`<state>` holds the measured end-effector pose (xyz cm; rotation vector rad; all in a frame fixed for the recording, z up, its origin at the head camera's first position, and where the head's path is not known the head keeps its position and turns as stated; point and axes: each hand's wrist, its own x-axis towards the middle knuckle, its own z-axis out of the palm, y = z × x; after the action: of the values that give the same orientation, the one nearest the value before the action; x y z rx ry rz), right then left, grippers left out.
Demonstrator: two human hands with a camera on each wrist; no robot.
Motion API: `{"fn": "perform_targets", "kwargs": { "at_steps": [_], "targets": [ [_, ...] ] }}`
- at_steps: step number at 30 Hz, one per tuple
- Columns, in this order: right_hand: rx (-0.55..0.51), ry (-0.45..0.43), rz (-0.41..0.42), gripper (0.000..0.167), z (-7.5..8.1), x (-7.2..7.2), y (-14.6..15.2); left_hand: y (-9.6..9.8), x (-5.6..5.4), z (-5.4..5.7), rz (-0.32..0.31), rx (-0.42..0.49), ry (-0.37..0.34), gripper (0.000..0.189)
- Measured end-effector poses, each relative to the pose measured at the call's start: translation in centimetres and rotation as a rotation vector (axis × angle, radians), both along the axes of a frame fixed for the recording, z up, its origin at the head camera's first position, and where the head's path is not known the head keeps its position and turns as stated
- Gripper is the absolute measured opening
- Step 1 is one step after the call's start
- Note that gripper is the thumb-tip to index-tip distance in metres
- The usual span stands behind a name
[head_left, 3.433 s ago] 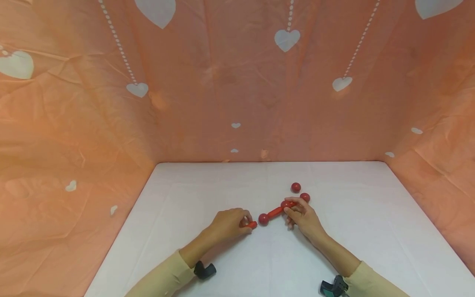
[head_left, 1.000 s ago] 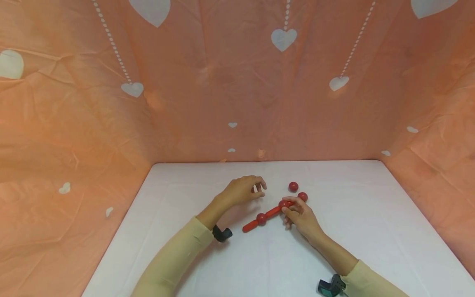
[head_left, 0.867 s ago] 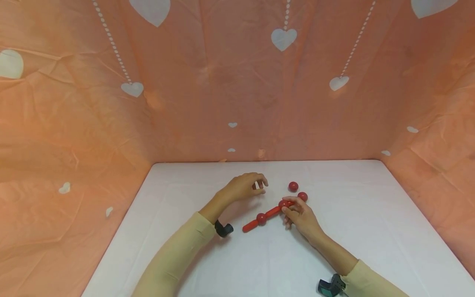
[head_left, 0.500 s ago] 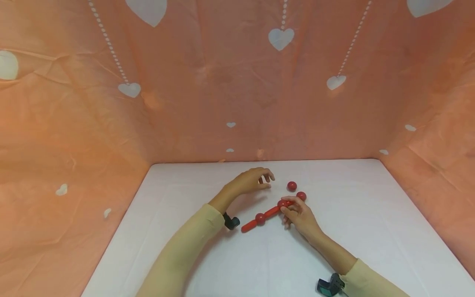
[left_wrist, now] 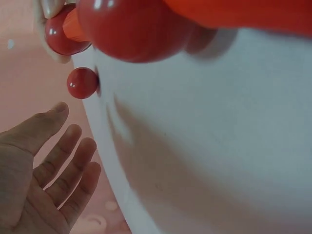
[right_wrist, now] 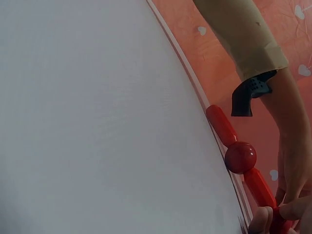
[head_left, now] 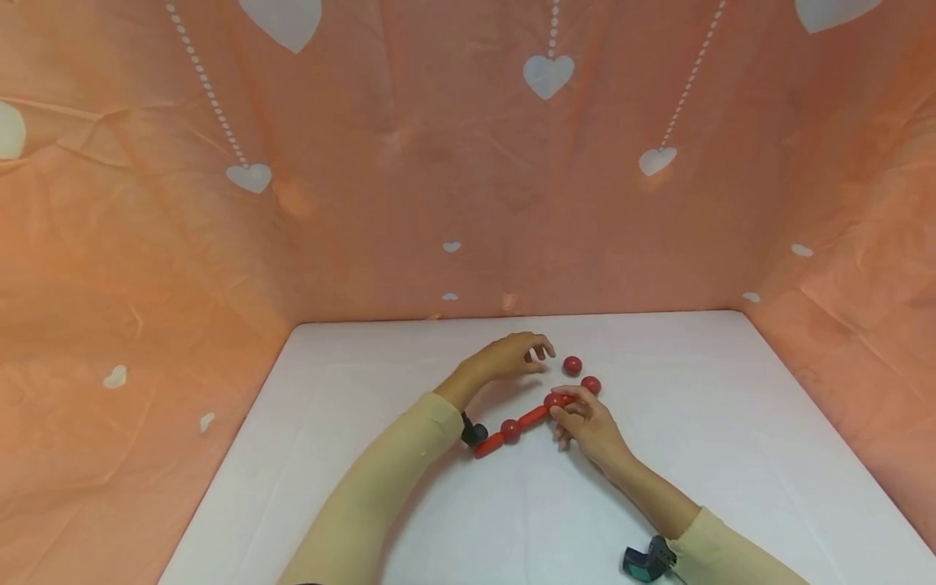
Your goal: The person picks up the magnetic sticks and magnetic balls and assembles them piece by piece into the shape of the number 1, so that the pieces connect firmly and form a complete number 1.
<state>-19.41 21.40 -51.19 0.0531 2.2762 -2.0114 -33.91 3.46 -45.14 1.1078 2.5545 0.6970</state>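
A chain of red balls and orange-red rods lies slantwise on the white table. Its near-left end is a rod [head_left: 489,445], joined to a ball [head_left: 510,431]; another rod [head_left: 533,417] leads to the middle ball [head_left: 553,401]. My right hand [head_left: 594,426] pinches that middle ball between thumb and fingers, hiding the part just beyond. A farther ball [head_left: 591,385] shows past the fingers. Behind the chain sits a loose red ball [head_left: 573,366]. My left hand [head_left: 515,355] hovers just left of it, fingers loosely bent and holding nothing; the left wrist view shows a gap between fingertips and ball [left_wrist: 82,83].
The white table [head_left: 702,390] is walled by an orange cloth [head_left: 409,195] printed with pale hearts at the back and sides. Black wrist cameras sit below each wrist; the left one [head_left: 474,432] is close above the chain's near end.
Earlier my left hand held a rod apart from the chain; now that rod is joined at its left end. The left hand let go and moved away and right. My right hand keeps its hold.
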Motion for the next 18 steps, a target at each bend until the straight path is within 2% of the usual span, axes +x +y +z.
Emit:
{"fn": "perform_targets", "kwargs": {
  "at_steps": [7,18],
  "targets": [
    [-0.004,-0.002,-0.003,0.04,0.0,0.0,0.0,1.1,-0.4,-0.4,-0.011,-0.035,0.02,0.034],
    [0.005,0.008,0.004,0.039,-0.1,0.1,0.0,2.7,-0.6,-0.2,-0.011,-0.089,0.03,0.042]
  ]
}}
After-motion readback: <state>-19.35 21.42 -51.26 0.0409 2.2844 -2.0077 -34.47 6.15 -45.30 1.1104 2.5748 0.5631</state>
